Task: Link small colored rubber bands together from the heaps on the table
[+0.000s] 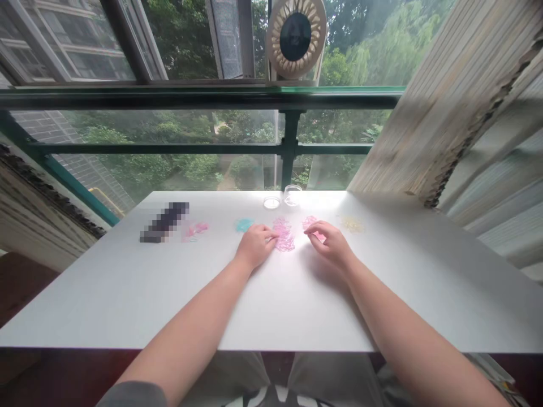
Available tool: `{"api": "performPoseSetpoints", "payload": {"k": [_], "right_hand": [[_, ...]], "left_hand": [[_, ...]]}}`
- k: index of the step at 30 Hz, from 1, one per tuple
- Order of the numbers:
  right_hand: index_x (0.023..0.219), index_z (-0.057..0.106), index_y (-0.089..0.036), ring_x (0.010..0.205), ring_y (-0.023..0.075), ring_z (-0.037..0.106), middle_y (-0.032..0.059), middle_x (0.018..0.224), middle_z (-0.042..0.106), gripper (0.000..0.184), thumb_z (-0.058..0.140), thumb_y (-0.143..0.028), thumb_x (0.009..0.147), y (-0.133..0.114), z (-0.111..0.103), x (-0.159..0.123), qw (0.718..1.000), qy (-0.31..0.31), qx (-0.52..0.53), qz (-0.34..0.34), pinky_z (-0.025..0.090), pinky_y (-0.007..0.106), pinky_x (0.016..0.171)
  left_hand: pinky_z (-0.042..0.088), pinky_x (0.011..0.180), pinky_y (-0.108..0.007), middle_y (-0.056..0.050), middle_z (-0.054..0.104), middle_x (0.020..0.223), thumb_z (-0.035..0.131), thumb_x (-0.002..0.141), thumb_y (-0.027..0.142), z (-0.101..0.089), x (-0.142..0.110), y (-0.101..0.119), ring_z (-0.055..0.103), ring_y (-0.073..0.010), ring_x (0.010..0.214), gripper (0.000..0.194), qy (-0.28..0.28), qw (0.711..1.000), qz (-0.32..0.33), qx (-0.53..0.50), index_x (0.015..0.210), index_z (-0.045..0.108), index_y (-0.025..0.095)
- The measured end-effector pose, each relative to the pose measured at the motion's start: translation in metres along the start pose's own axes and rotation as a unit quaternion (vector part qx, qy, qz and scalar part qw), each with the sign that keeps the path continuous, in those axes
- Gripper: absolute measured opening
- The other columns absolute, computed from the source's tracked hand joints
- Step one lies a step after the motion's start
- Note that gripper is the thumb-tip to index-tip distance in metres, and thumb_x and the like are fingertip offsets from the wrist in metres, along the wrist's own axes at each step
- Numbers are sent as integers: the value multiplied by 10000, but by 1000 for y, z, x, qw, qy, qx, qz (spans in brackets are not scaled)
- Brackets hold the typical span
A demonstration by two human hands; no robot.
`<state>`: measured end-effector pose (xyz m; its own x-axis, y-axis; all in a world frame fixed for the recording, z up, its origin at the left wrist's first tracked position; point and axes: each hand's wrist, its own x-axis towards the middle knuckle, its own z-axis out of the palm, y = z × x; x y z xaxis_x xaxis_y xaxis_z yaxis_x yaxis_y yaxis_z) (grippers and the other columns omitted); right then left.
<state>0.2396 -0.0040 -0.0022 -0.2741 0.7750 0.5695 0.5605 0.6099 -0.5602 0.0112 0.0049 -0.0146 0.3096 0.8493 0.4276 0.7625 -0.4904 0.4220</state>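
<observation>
A pile of thin pink loops that look like small rubber bands (285, 236) lies on the white table between my hands. My left hand (255, 245) rests at its left edge, with thumb and fingertips drawn together against the loops. Any loop between them is too small to make out. Right of the pile, my right hand (331, 242) hovers low with thumb and forefinger pinched; what they hold, if anything, does not show. Behind and under its fingers sits a deeper pink pile (310, 221), partly covered by the hand. A turquoise pile (244, 225) lies just beyond my left hand.
Pale yellow loops (352, 224) lie to the right, and pink pieces (197, 228) to the left beside a dark pixelated object (165, 223). A clear round container (292, 195) and a shallow clear dish (271, 202) stand at the table's (292, 305) back edge. A round fan (296, 38) stands behind.
</observation>
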Motion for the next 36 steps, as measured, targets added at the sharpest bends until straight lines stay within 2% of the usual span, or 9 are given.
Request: {"api": "performPoseSetpoints", "payload": {"k": [7,15,20,25,30,36], "right_hand": [[806,629,-192,773,183,569,53,796,635,152,489,-134,789,-15,2,-2,999,-26,19,-13,450,327,731],[808,622,-189,781,182,578,55,794,636,178,466,-107,792,-21,6,-4,997,-62,53,-16,461,325,743],[917,627,-189,851,194,568,68,881,632,230,480,-82,776,-22,10,-5,997,-65,27,-36,457,350,798],[1087,592,-226,1036,221,518,73,1107,612,390,504,-52,750,-24,23,-5,988,-106,-19,-107,421,409,906],[1109,593,-239,1123,234,479,65,1155,614,379,506,-77,777,-21,32,-4,983,-123,-67,-121,398,442,936],[1048,632,-217,1136,241,486,60,1117,646,266,466,-153,850,-24,31,-5,980,-130,-98,-113,370,439,948]], "left_hand": [[465,767,-299,-17,707,868,536,793,267,-6,-2,7,611,-174,787,231,-15,996,-62,-62,961,688,222],[484,740,-266,-6,720,902,467,817,222,-11,-5,10,631,-144,740,259,-9,987,-92,-134,973,674,214],[479,705,-253,-19,709,960,495,790,202,-11,-5,10,639,-153,818,254,-18,983,-78,-163,973,672,212],[474,667,-248,-39,706,960,502,795,214,-11,-6,12,644,-164,867,256,-27,977,-65,-199,1010,641,197],[478,665,-254,-60,705,959,506,798,240,-11,-6,12,646,-175,871,252,-34,973,-75,-215,1009,628,178],[464,654,-247,-38,699,963,513,804,248,-12,-6,11,636,-160,849,229,-29,979,-60,-192,991,635,197]]}}
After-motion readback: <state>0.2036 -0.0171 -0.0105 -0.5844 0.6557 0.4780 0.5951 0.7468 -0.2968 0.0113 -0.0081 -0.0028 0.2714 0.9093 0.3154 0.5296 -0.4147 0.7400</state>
